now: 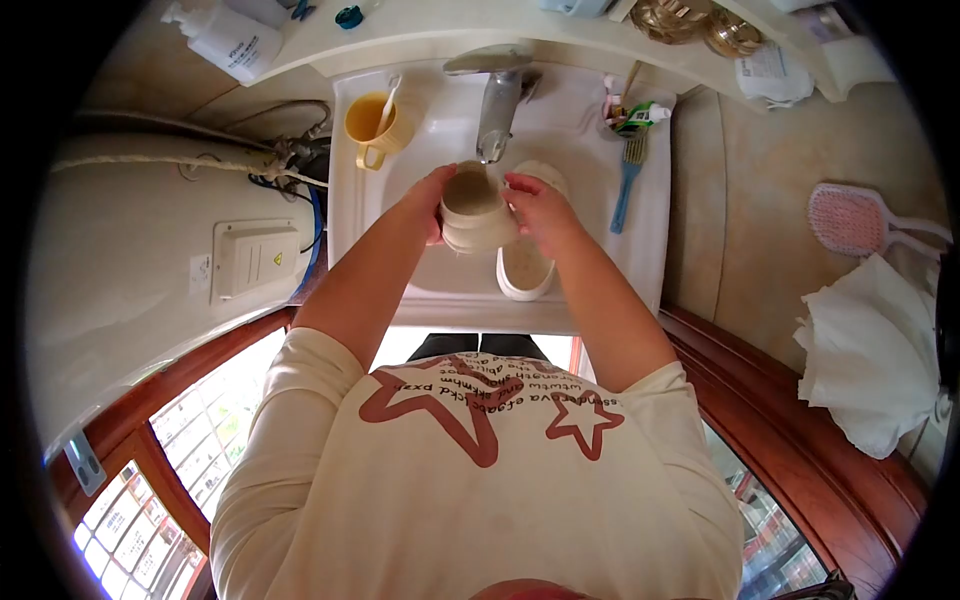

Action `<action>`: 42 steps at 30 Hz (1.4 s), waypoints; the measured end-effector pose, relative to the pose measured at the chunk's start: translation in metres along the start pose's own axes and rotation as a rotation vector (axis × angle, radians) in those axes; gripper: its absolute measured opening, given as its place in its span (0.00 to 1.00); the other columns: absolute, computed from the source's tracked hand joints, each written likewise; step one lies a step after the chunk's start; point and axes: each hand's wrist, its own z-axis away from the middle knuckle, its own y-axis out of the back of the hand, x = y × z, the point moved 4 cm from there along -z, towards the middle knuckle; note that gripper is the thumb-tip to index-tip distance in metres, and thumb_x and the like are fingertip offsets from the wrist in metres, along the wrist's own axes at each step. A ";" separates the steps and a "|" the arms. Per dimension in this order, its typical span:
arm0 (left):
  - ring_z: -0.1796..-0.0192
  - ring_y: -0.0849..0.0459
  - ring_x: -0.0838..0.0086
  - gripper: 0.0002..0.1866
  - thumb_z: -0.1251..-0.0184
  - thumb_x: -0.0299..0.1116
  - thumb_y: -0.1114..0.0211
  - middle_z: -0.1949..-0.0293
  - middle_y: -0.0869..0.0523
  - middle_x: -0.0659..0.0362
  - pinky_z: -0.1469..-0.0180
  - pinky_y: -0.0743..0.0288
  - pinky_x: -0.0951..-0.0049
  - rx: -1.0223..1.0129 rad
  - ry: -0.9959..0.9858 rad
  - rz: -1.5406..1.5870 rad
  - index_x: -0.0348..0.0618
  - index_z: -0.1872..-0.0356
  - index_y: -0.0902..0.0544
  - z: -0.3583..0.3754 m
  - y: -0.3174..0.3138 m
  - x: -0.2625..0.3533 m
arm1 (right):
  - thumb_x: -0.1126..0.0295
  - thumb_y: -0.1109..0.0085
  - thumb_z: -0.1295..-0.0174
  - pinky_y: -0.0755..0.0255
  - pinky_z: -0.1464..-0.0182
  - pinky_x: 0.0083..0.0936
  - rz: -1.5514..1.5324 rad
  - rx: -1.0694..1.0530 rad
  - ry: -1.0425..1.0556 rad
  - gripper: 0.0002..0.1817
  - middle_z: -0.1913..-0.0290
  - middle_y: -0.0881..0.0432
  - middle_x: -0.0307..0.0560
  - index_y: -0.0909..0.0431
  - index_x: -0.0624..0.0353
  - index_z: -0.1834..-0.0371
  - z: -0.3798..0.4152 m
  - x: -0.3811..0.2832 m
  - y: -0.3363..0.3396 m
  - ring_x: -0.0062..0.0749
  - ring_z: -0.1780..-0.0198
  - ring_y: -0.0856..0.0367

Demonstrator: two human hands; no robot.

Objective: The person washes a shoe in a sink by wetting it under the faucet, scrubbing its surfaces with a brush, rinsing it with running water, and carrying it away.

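Observation:
Both my hands hold a cream slip-on shoe (478, 230) just below the faucet (497, 118), its opening tipped up under the spout. My left hand (432, 203) wraps the shoe's left side. On its right side, the fingers of my right hand (538, 205) grip the edge. A second, matching cream shoe (524, 283) lies in the white sink (435, 285), partly hidden behind my right hand and the held shoe. Whether water is running from the spout, I cannot make out.
A yellow mug (370, 122) with a toothbrush (387, 108) stands on the sink's left ledge. On the right ledge are a blue-handled brush (624, 195) and a cup holding tubes (625, 120). A shelf (420, 42) with bottles runs above; a pink hairbrush (846, 218) hangs at right.

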 end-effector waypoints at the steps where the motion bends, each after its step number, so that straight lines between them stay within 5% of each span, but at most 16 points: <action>1: 0.44 0.15 0.60 0.25 0.27 0.57 0.46 0.44 0.17 0.56 0.42 0.20 0.50 -0.001 -0.002 -0.001 0.52 0.41 0.21 -0.001 -0.003 0.002 | 0.59 0.36 0.36 0.20 0.52 0.34 -0.045 -0.015 -0.100 0.30 0.47 0.17 0.42 0.30 0.53 0.30 0.008 -0.006 -0.002 0.34 0.50 0.18; 7: 0.43 0.16 0.59 0.29 0.27 0.63 0.54 0.44 0.17 0.57 0.43 0.21 0.49 0.033 -0.058 0.058 0.53 0.41 0.21 -0.003 -0.021 0.002 | 0.52 0.38 0.36 0.21 0.59 0.38 -0.134 -0.023 -0.156 0.35 0.46 0.19 0.40 0.36 0.51 0.28 0.019 -0.026 0.002 0.33 0.50 0.20; 15: 0.59 0.15 0.57 0.47 0.37 0.77 0.66 0.54 0.19 0.50 0.54 0.22 0.44 0.326 -0.003 -0.942 0.45 0.38 0.28 -0.001 -0.022 0.011 | 0.51 0.37 0.37 0.23 0.64 0.31 0.042 0.073 -0.061 0.33 0.47 0.20 0.41 0.32 0.50 0.31 0.004 -0.030 0.037 0.30 0.54 0.19; 19: 0.64 0.17 0.57 0.47 0.36 0.77 0.69 0.58 0.19 0.50 0.60 0.21 0.45 0.434 -0.131 -0.995 0.43 0.40 0.27 -0.006 -0.022 0.022 | 0.51 0.35 0.38 0.22 0.61 0.33 0.131 0.047 0.009 0.33 0.44 0.20 0.44 0.31 0.53 0.32 0.008 -0.040 0.031 0.30 0.54 0.18; 21: 0.73 0.17 0.59 0.48 0.33 0.75 0.68 0.67 0.17 0.48 0.70 0.21 0.53 0.501 -0.252 -1.054 0.34 0.43 0.25 -0.010 -0.020 0.032 | 0.51 0.33 0.39 0.21 0.58 0.35 0.242 0.052 0.061 0.34 0.43 0.20 0.46 0.31 0.55 0.33 0.011 -0.039 0.028 0.32 0.53 0.17; 23: 0.73 0.17 0.60 0.46 0.31 0.74 0.66 0.70 0.18 0.49 0.71 0.21 0.55 0.563 -0.305 -1.053 0.33 0.47 0.24 -0.011 -0.019 0.031 | 0.54 0.29 0.42 0.22 0.49 0.36 0.846 0.149 0.377 0.36 0.41 0.21 0.53 0.32 0.58 0.33 0.015 -0.042 0.026 0.43 0.48 0.17; 26: 0.73 0.16 0.60 0.43 0.30 0.71 0.61 0.71 0.18 0.49 0.72 0.20 0.56 0.605 -0.356 -1.061 0.33 0.52 0.22 -0.019 -0.015 0.037 | 0.59 0.24 0.47 0.25 0.42 0.35 1.008 0.137 0.639 0.36 0.41 0.22 0.57 0.29 0.60 0.37 0.030 -0.053 0.019 0.53 0.45 0.19; 28: 0.73 0.16 0.59 0.42 0.30 0.70 0.59 0.71 0.17 0.50 0.72 0.20 0.55 0.584 -0.353 -1.070 0.33 0.53 0.22 -0.012 -0.023 0.038 | 0.61 0.23 0.50 0.25 0.43 0.37 0.964 0.128 0.624 0.35 0.43 0.22 0.57 0.28 0.61 0.40 0.027 -0.053 0.022 0.52 0.46 0.20; 34: 0.65 0.15 0.64 0.33 0.36 0.66 0.46 0.65 0.15 0.58 0.65 0.19 0.50 0.560 -0.161 -0.416 0.43 0.53 0.19 -0.009 -0.031 0.018 | 0.64 0.23 0.53 0.25 0.45 0.38 0.937 0.034 0.583 0.29 0.47 0.21 0.55 0.25 0.63 0.49 0.023 -0.050 0.019 0.50 0.47 0.20; 39: 0.51 0.13 0.59 0.24 0.33 0.58 0.41 0.52 0.14 0.60 0.46 0.18 0.52 0.199 -0.110 -0.132 0.52 0.47 0.19 -0.041 -0.006 0.010 | 0.65 0.23 0.54 0.25 0.44 0.37 1.066 -0.137 0.445 0.29 0.45 0.23 0.55 0.25 0.62 0.50 0.046 -0.053 0.000 0.52 0.44 0.22; 42: 0.48 0.14 0.58 0.23 0.33 0.52 0.38 0.50 0.14 0.57 0.42 0.20 0.53 0.090 -0.030 -0.155 0.50 0.44 0.21 0.011 -0.018 -0.005 | 0.65 0.22 0.55 0.26 0.41 0.37 1.058 -0.198 0.636 0.30 0.42 0.24 0.55 0.25 0.61 0.49 0.057 -0.037 -0.005 0.53 0.41 0.24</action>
